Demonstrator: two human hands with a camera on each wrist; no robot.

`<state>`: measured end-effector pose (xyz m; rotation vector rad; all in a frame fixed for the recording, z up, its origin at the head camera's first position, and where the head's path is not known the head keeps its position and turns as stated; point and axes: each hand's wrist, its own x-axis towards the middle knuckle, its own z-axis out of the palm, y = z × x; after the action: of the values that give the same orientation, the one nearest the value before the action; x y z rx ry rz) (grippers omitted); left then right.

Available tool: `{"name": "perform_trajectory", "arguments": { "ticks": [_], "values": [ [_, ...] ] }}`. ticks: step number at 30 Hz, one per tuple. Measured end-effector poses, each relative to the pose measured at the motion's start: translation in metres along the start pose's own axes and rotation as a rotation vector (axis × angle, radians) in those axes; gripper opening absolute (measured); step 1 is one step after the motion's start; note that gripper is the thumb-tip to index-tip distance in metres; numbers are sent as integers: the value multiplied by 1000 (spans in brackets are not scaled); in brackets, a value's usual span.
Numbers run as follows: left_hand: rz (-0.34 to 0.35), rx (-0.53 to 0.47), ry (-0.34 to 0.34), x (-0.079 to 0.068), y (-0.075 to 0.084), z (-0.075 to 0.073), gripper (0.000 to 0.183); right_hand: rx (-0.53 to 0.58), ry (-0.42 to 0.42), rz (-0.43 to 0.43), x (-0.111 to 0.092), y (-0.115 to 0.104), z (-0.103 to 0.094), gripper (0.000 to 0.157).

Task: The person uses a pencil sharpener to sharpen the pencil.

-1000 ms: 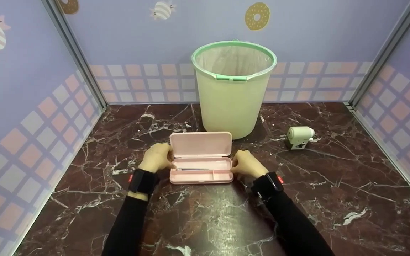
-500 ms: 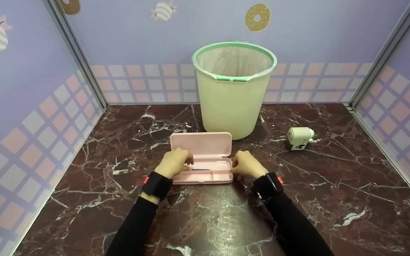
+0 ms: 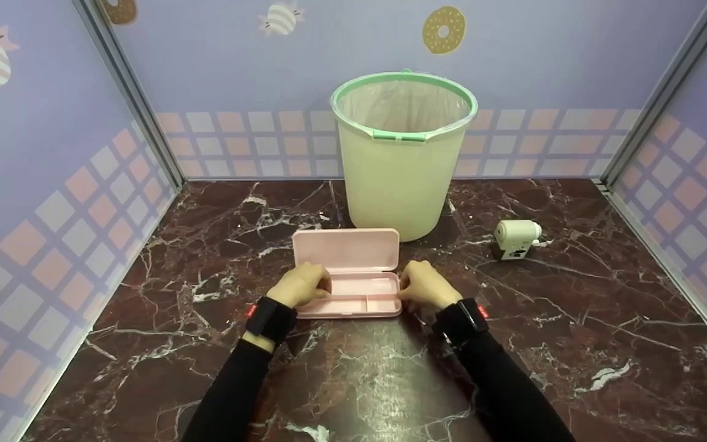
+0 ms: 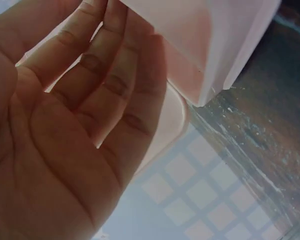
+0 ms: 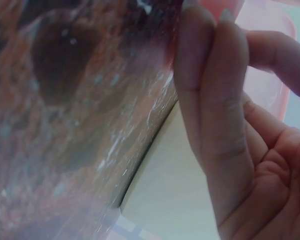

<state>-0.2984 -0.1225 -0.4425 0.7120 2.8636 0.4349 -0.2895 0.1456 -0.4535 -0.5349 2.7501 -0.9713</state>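
Observation:
A pink pencil case lies open on the marble-patterned surface, its lid raised at the back. My left hand reaches over the case's left half, thumb and fingers curled in toward the long compartment. The slim dark pencil-like stick that lay there is hidden now, apparently pinched in those fingers. In the left wrist view the fingers go in behind the pink case wall. My right hand grips the right end of the case, with fingertips at its edge in the right wrist view.
A tall pale-green bin with a clear liner stands just behind the case. Back right sits a small pale-green crank pencil sharpener. Patterned panels wall the surface at the back and both sides.
My left hand has moved right from the case's left end to over its compartments. The dark stick has gone from sight there. My right hand stays on the case's right end.

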Motion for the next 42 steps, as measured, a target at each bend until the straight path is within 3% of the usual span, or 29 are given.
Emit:
{"name": "perform_trajectory", "arguments": {
  "ticks": [11, 21, 27, 33, 38, 42],
  "values": [
    [80, -87, -5, 1, -9, 0, 11, 5, -15, 17, 0, 0, 0, 10],
    [91, -76, 45, 0, -10, -5, 13, 4, -13, 15, 0, -1, -1, 10],
    [58, -75, 76, -6, -4, -14, 13, -7, -5, 10, 0, -1, -1, 10],
    [68, -60, 107, -10, 3, -20, 13, -29, -10, -1, 0, -2, -2, 10],
    [69, -56, 121, -11, 5, -22, 13, -79, 16, -29, -3, -2, -12, 11],
    [73, -44, 137, -12, 6, -22, 13, -107, 85, -36, -9, 3, -29, 14]
  ]
}}
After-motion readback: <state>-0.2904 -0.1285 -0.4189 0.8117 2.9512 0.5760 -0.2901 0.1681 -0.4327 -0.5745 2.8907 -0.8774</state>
